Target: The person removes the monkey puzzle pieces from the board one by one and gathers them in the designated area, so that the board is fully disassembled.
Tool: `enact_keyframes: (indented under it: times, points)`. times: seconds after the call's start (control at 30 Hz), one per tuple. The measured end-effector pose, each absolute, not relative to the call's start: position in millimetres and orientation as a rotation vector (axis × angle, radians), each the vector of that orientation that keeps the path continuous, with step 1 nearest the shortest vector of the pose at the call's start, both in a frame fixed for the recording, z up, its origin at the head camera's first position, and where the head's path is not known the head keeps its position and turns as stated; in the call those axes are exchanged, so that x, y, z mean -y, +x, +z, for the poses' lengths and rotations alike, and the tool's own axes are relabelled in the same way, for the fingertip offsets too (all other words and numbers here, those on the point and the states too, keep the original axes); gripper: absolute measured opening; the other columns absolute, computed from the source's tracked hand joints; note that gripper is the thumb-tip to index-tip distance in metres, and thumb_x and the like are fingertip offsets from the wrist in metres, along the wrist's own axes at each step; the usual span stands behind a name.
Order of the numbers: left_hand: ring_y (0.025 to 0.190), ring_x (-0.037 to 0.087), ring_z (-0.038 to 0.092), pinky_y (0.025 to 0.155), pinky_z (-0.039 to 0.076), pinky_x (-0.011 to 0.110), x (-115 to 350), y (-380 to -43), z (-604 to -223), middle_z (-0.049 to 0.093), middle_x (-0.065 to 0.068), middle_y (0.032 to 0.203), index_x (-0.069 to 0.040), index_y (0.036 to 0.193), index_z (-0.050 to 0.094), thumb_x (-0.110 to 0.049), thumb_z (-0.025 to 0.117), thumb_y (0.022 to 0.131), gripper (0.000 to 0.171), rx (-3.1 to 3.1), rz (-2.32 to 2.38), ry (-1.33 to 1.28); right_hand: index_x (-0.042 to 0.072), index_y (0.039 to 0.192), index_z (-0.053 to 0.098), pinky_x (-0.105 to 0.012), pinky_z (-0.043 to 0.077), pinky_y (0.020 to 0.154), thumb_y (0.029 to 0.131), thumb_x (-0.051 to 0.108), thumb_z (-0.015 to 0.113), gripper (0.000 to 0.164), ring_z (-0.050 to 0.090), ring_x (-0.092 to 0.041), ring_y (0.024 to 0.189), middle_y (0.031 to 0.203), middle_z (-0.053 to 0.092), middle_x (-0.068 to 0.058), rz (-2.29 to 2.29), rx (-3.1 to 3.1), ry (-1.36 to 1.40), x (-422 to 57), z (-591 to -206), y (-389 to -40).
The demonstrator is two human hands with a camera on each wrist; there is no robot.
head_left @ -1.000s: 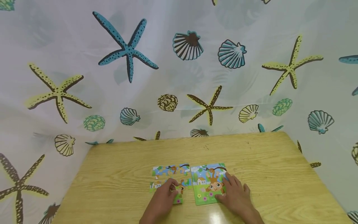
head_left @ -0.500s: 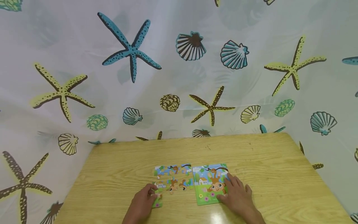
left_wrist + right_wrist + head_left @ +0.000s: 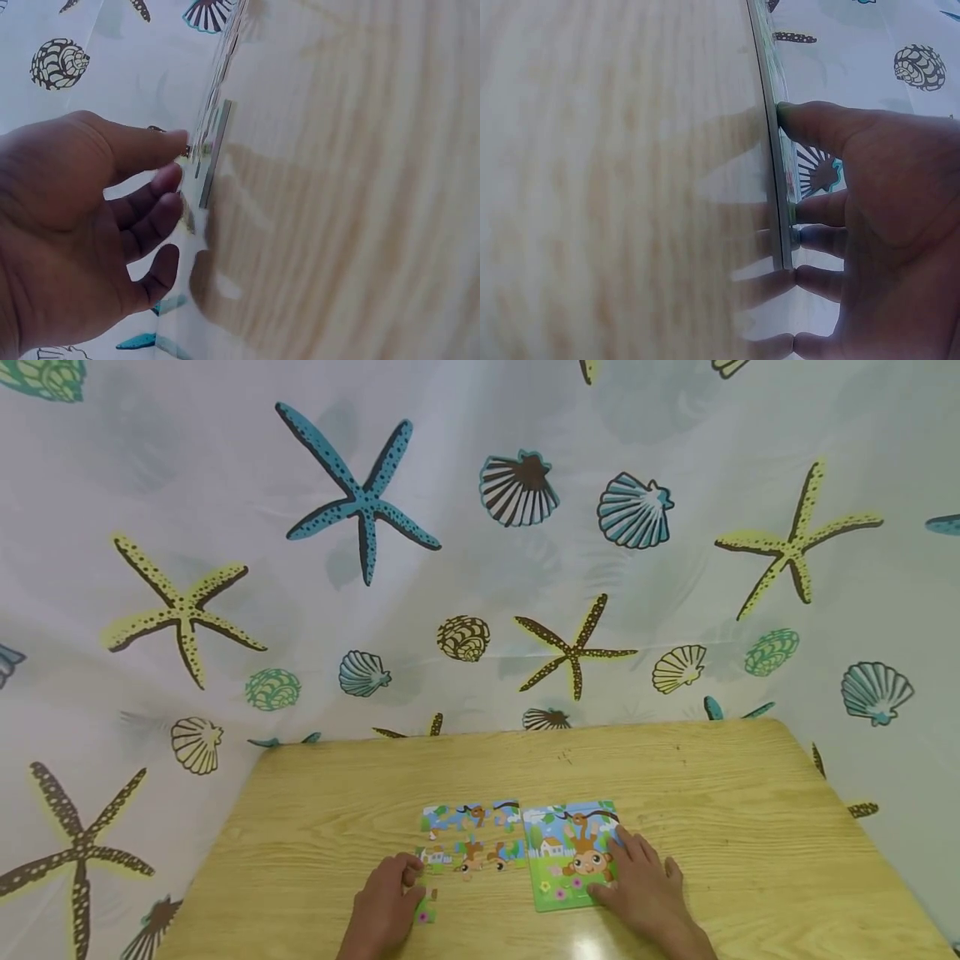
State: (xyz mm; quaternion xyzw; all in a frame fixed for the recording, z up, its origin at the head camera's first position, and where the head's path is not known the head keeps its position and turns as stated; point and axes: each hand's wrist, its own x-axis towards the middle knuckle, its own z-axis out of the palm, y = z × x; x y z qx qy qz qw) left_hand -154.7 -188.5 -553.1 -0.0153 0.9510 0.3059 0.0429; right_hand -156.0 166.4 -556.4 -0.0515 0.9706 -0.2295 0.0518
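My left hand [image 3: 384, 903] rests beside a puzzle piece with a pink flower [image 3: 425, 916], at the lower left of a group of loose puzzle pieces. Its thumb tip is right at the piece's edge, and the other fingers are loosely bent; in the left wrist view the flat piece [image 3: 216, 154] lies just beyond the thumb. Above it are a middle row of pieces [image 3: 491, 857] with monkey parts and a house, and a top row [image 3: 468, 816]. My right hand [image 3: 645, 885] rests spread on the right edge of a monkey picture board [image 3: 551, 893], thumb and fingertips touching it.
A light wooden table [image 3: 337, 802] carries the pieces and board. Behind and at both sides hangs a white cloth [image 3: 420, 560] printed with starfish and shells, meeting the table's edges. The board stands close beside the right end of the rows.
My left hand has carried the flower piece left, from below the middle row to the lower left corner, uncovering the monkey-face pieces. My right hand stays on the board.
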Motion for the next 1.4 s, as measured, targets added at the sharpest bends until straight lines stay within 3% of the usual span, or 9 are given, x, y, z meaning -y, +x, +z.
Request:
enact_keyframes:
  times: [0.17,0.4,0.77,1.0,1.27,1.4]
  points:
    - [0.078,0.012,0.049,0.068,0.043,0.032,163,-155,-549,0.056,-0.001,0.093,-0.011,0.11,0.061,-0.014,0.061,0.091,0.019,-2.934,1.017,0.078,0.006,0.141,0.046,-0.078,0.015,0.103,0.085,0.051,0.066,0.075,0.026,-0.041,0.143,0.156,0.031,-0.013,-0.695,-2.948,-0.135,-168,-556,-156]
    - [0.094,0.017,0.055,0.078,0.047,0.044,111,-153,-544,0.058,-0.004,0.094,-0.014,0.104,0.063,-0.018,0.061,0.09,0.015,-2.927,0.979,0.332,0.011,0.141,0.047,-0.078,0.011,0.104,0.087,0.049,0.064,0.069,0.023,-0.044,0.144,0.157,0.027,-0.015,-0.779,-2.914,-0.154,-173,-554,-154]
    - [0.103,0.018,0.054,0.08,0.046,0.038,42,-164,-547,0.058,-0.002,0.115,-0.02,0.119,0.064,-0.029,0.066,0.09,0.031,-2.935,0.765,0.676,0.012,0.144,0.044,-0.076,0.017,0.105,0.092,0.044,0.061,0.063,0.023,-0.046,0.143,0.154,0.033,-0.02,-0.777,-2.938,-0.123,-187,-558,-155]
    - [0.112,0.02,0.049,0.087,0.044,0.046,17,-170,-553,0.053,-0.001,0.123,-0.019,0.129,0.059,-0.033,0.06,0.091,0.04,-2.922,0.608,0.622,0.011,0.145,0.042,-0.075,0.018,0.105,0.091,0.049,0.06,0.069,0.023,-0.045,0.143,0.155,0.033,-0.017,-0.699,-2.921,-0.11,-192,-557,-156]
    - [0.103,0.018,0.047,0.077,0.036,0.039,6,-168,-553,0.053,-0.003,0.117,-0.02,0.111,0.065,-0.032,0.069,0.085,0.029,-2.983,0.609,0.529,0.013,0.145,0.044,-0.074,0.02,0.104,0.089,0.05,0.062,0.069,0.026,-0.043,0.143,0.155,0.034,-0.015,-0.657,-2.941,-0.111,-192,-554,-156]
    - [0.104,0.019,0.047,0.08,0.037,0.043,3,-172,-551,0.054,-0.001,0.116,-0.019,0.107,0.065,-0.03,0.074,0.083,0.029,-2.948,0.642,0.46,0.014,0.144,0.045,-0.073,0.022,0.104,0.089,0.051,0.062,0.068,0.027,-0.042,0.143,0.154,0.035,-0.013,-0.648,-2.965,-0.114,-192,-554,-157]
